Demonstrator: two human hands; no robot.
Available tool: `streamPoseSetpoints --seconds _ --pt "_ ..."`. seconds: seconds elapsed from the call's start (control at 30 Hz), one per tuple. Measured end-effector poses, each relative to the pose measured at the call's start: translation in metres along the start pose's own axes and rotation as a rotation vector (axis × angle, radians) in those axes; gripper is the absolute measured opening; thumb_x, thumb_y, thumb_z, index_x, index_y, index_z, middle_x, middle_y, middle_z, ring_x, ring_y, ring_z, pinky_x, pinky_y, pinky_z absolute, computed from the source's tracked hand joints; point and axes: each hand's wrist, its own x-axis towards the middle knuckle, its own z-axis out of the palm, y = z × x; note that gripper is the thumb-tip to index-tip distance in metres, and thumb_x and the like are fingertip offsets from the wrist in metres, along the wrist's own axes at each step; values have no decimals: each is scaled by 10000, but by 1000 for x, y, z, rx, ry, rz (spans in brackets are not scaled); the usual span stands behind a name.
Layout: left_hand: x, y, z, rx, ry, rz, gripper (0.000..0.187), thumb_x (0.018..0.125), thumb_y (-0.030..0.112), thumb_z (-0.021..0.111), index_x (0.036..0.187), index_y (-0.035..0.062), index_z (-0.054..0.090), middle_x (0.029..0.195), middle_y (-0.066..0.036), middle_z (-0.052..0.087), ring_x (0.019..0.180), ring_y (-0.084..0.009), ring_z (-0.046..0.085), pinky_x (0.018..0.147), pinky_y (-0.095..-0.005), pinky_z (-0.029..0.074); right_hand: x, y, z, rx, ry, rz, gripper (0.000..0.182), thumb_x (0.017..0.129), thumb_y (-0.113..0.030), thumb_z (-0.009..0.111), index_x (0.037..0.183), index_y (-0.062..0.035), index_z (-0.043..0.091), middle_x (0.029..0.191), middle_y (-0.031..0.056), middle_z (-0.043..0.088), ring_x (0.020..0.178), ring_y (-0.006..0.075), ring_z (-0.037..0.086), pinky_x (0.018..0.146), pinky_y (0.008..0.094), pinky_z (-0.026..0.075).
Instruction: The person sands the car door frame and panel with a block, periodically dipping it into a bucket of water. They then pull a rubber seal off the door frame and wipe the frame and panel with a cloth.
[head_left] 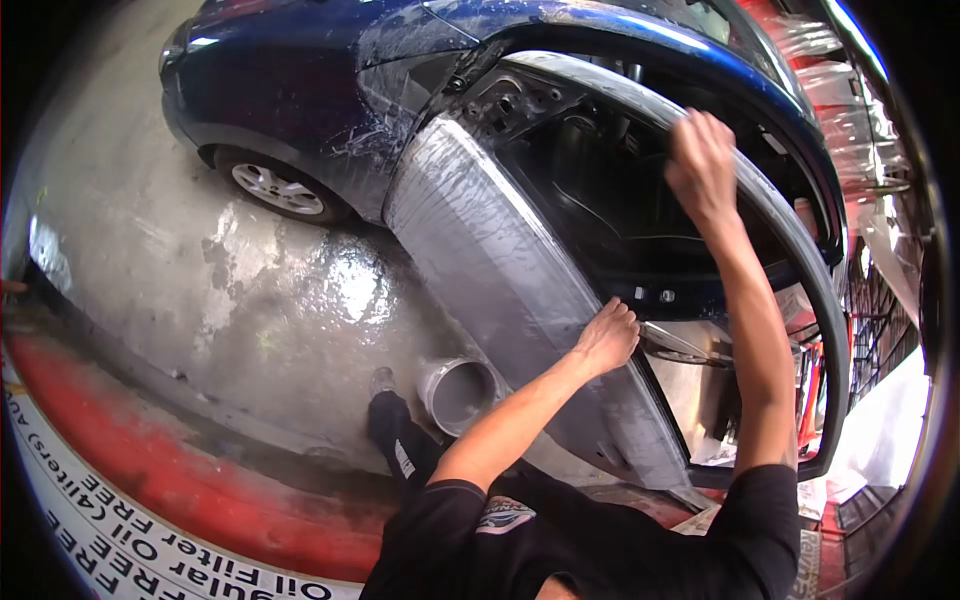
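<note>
A car door [520, 290] stands open in front of me, its outer panel dull grey with pale, wet-looking streaks. My left hand [608, 338] is closed, its fingers curled at the lower edge of the window opening. Higher up, my right hand [703, 165] is closed in a fist against the curved window frame [610, 82] of the door. Whatever it may hold is hidden by the fingers. Through the window opening the dark car interior shows.
The blue car body [290, 95] with its front wheel [280, 188] is beyond the door. A bucket [458, 392] of greyish liquid stands by my foot on the wet concrete floor [300, 290]. A printed banner [150, 540] lies lower left; racks and plastic sheeting are at right.
</note>
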Motion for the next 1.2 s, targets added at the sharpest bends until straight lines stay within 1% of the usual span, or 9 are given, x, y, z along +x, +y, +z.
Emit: streamPoseSetpoints --seconds 0.2,0.43,0.67,0.73,0.8,0.93,1.0,1.1,1.2 --pt "-1 1 10 -147 42 -26 182 949 215 707 908 37 712 967 -151 663 1078 -353 629 1197 -523 406 81 -71 91 252 -89 136 144 857 -71 715 967 -69 621 946 122 647 952 319 668 833 462 524" --pt "-24 -13 -16 38 82 99 482 930 210 719 1384 67 646 1438 -222 607 1445 -412 506 1260 -557 353 -27 -142 -58 1165 -304 660 267 926 -48 744 1183 24 753 1156 126 783 1078 242 758 983 363 571" --pt "-343 -28 73 -185 38 -1144 414 887 21 676 1300 56 678 1482 -205 580 1296 -432 630 1062 -493 536 -310 -362 -64 1774 -1057 1375 334 962 -110 751 1290 -53 784 1124 12 765 901 83 631 730 257 507" --pt "-420 -24 117 -382 -99 -1604 216 961 94 652 1146 27 741 1150 -240 744 1107 -426 724 974 -514 567 -398 -452 -34 1651 -1286 1550 365 968 -105 720 1326 -42 753 959 -2 699 682 100 560 646 305 477" --pt "-467 -18 157 -437 -87 -1691 199 980 126 650 1119 24 750 1093 -244 756 1083 -430 731 965 -517 570 -504 -548 0 1495 -1362 1528 415 948 -169 712 1327 -2 739 1182 82 775 1107 169 706 948 331 554" --pt "-528 -46 249 -461 8 -1723 291 1010 220 657 1195 16 749 1067 -274 766 1071 -466 733 966 -533 570 -610 -678 59 1222 -1603 1156 488 962 -192 688 1422 -27 695 1269 108 761 1137 208 710 972 369 563" --pt "-540 -70 291 -394 66 -1789 361 1011 234 648 1286 7 705 1114 -301 751 1105 -485 718 990 -539 560 -651 -725 88 1624 -1663 1530 547 971 -234 658 1489 -58 656 1380 180 719 1170 281 716 1001 414 563" --pt "-556 -124 336 -348 4 -1957 560 1004 181 651 1517 -19 545 1341 -329 685 1300 -465 650 1115 -488 505 -738 -790 142 1428 -1555 1722 571 972 -266 636 1507 -67 646 1469 251 656 1265 350 683 1056 440 549" --pt "-578 -151 379 -481 -94 -2116 671 991 298 671 1553 -28 505 1485 -335 601 1394 -493 571 1185 -519 451 -693 -796 192 1079 -1885 1286 557 991 -286 597 1498 -59 643 1504 271 622 1397 392 584 1174 428 451"
